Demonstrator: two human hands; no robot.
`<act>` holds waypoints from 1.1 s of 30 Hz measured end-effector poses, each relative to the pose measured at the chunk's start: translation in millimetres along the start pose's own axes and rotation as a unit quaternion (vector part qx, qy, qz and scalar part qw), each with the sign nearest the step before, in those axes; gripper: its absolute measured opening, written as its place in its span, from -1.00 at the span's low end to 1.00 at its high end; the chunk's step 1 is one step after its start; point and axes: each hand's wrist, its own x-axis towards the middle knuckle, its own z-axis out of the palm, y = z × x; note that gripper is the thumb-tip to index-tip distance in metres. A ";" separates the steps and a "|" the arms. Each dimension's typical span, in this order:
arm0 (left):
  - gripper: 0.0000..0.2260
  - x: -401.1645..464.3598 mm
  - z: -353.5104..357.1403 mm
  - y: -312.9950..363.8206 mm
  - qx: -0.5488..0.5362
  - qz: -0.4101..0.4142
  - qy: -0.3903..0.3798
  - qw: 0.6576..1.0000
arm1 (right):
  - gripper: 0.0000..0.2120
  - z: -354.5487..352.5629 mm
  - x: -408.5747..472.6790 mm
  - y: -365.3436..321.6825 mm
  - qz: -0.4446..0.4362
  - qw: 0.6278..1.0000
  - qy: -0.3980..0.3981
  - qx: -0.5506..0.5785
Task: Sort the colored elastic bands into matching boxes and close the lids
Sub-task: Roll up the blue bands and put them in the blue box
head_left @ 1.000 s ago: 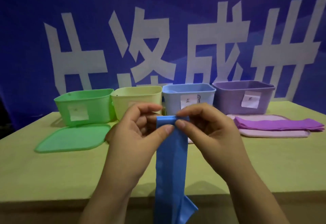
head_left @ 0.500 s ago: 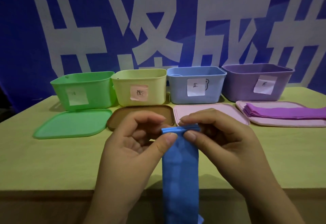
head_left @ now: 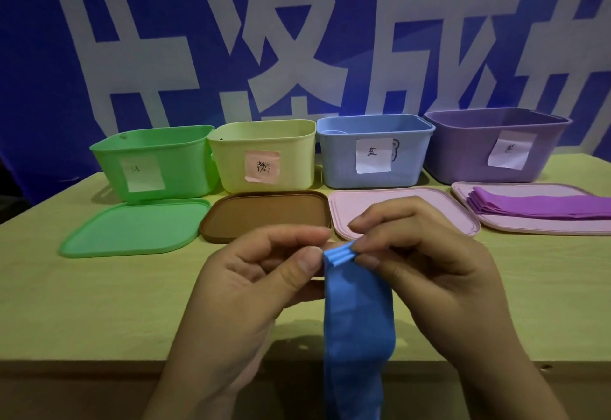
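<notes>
Your left hand (head_left: 251, 290) & right hand (head_left: 426, 274) both pinch the folded top edge of the long blue elastic band (head_left: 357, 320), each grip clenched on it; the rest hangs over the yellow-green worktop (head_left: 99, 304) edge. Pale blue plastic box (head_left: 373, 151) sits open behind, w/ pink lid (head_left: 357, 208) lying flat just in front.

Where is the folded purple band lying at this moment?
In the head view, the purple band lies at the far right on a pink lid, just in front of the purple box.
</notes>
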 end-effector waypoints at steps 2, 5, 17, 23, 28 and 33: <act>-0.67 0.5 -0.1 0.2 0.014 0.005 0.004 1.000 | -0.93 -0.7 0.8 1.9 0.003 1.000 -0.007 0.005; -0.83 0.2 2.8 2.0 0.045 0.015 0.032 0.998 | -0.94 -1.4 1.2 4.2 0.001 1.000 -0.016 -0.004; -0.76 -2.7 6.5 3.7 0.133 0.058 0.066 0.987 | -0.92 0.5 -1.4 4.7 0.035 0.998 -0.033 -0.026; -0.72 -4.3 3.6 5.2 0.173 0.079 0.043 0.981 | -0.92 1.1 -1.2 2.0 0.023 0.998 -0.021 -0.052; -0.71 -4.7 2.3 4.0 0.217 0.093 0.032 0.971 | -0.90 3.8 -3.9 2.1 0.045 0.998 0.011 -0.046; -0.74 -4.0 5.7 1.3 0.264 0.141 0.061 0.952 | -0.85 5.7 -4.6 0.3 0.085 0.996 0.014 -0.022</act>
